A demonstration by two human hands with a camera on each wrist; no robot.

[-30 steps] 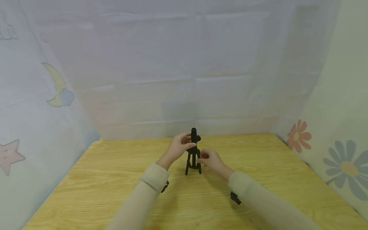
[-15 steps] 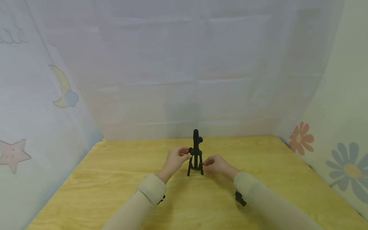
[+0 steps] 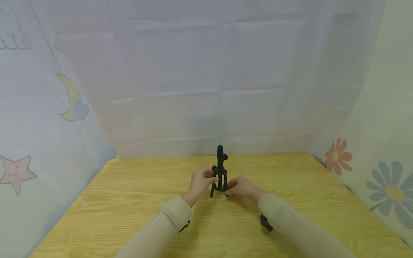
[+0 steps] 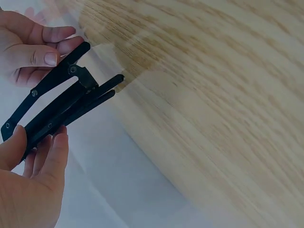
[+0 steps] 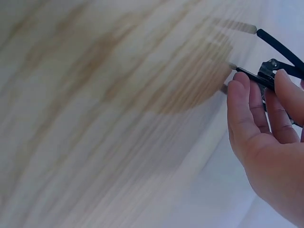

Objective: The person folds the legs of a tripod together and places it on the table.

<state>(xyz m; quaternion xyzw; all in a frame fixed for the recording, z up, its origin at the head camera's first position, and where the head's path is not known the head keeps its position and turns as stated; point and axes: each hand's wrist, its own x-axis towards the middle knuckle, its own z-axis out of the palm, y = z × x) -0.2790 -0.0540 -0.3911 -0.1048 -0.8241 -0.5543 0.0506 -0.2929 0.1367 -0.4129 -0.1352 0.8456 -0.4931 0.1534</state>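
Note:
A small black tripod [image 3: 220,157] stands upright on the wooden table, its legs slightly spread. Beside its left leg, my left hand [image 3: 200,183] pinches the leg section below the top; in the left wrist view, the thumb and fingers [image 4: 56,156] close around the dark bars. My right hand [image 3: 242,187] holds the lower part of the right leg. In the right wrist view, a black leg [image 5: 254,76] lies between the thumb and fingers of that hand. Part of the tripod is cut off at that view's edge.
A yellow wood-grain table [image 3: 135,200] lies beneath, backed by a pale creased cloth [image 3: 180,79]. Printed cloth with a star and moon hangs at left, and flowers show at right. Black wrist devices [image 3: 266,223] hang below the cream sleeves.
My left hand has come down from the tripod's head to its upper leg section. My right hand has slid lower along the right leg. The tripod stays standing.

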